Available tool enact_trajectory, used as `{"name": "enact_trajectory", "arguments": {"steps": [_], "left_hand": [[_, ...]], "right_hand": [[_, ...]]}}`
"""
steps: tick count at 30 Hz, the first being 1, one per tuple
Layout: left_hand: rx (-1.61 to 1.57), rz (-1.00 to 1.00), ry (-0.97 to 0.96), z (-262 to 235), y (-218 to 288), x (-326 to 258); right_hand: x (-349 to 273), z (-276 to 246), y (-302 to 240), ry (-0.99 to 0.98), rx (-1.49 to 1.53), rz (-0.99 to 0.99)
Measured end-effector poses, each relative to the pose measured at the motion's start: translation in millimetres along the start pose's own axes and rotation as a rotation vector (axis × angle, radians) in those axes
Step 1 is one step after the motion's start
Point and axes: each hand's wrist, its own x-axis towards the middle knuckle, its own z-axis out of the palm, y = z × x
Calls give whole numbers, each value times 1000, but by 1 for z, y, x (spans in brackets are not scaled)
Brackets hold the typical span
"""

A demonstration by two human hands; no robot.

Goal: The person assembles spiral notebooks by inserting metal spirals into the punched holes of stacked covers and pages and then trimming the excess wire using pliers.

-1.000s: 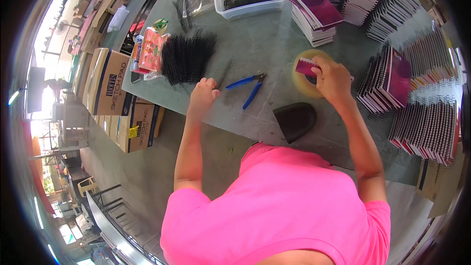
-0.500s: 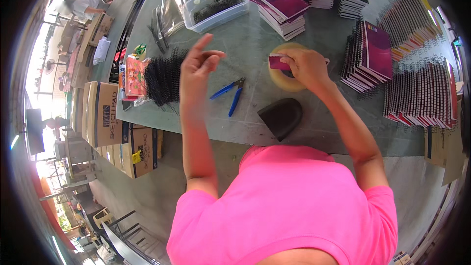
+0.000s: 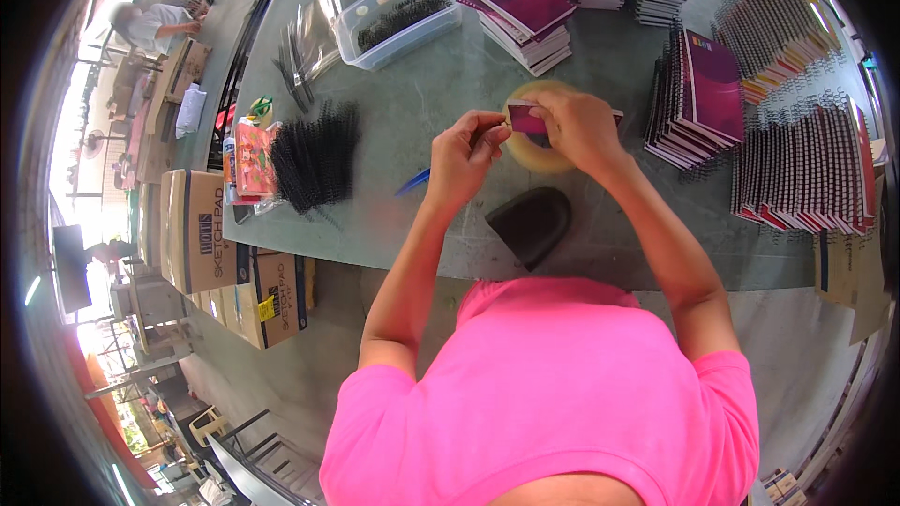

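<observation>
My right hand (image 3: 579, 126) grips a maroon-covered notebook (image 3: 522, 118), held up and seen almost edge-on. The fingertips of my left hand (image 3: 466, 152) are pinched together at the notebook's left end; what lies between them is too small to make out. Under the notebook, a translucent yellow ring (image 3: 541, 161), like a tape roll, shows on the table. Left of my left forearm, one blue handle of a pair of cutters (image 3: 413, 182) sticks out, the remainder hidden. Nearer my body rests a dark, rounded wedge-shaped object (image 3: 531, 225).
A heap of black spiral coils (image 3: 317, 157) lies at left, beside a clear plastic tub (image 3: 448, 26) of more coils. Stacks of maroon notebooks (image 3: 716, 84) line the right and far side. Cardboard boxes (image 3: 192, 230) stand past the table's left edge.
My left hand has swung right from beside the coil heap to the notebook's left end, and its fingers have closed. The left forearm now covers most of the cutters.
</observation>
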Motion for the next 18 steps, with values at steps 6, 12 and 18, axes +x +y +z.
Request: {"name": "enact_trajectory", "arguments": {"steps": [6,12,18], "left_hand": [[234,279,176,5,-2,5],[15,180,157,7,-5,14],[432,413,76,-8,0,26]], "right_hand": [[-3,0,0,14,30,-23],[-4,1,3,-54,60,-20],[1,1,-2,104,-28,-185]]}}
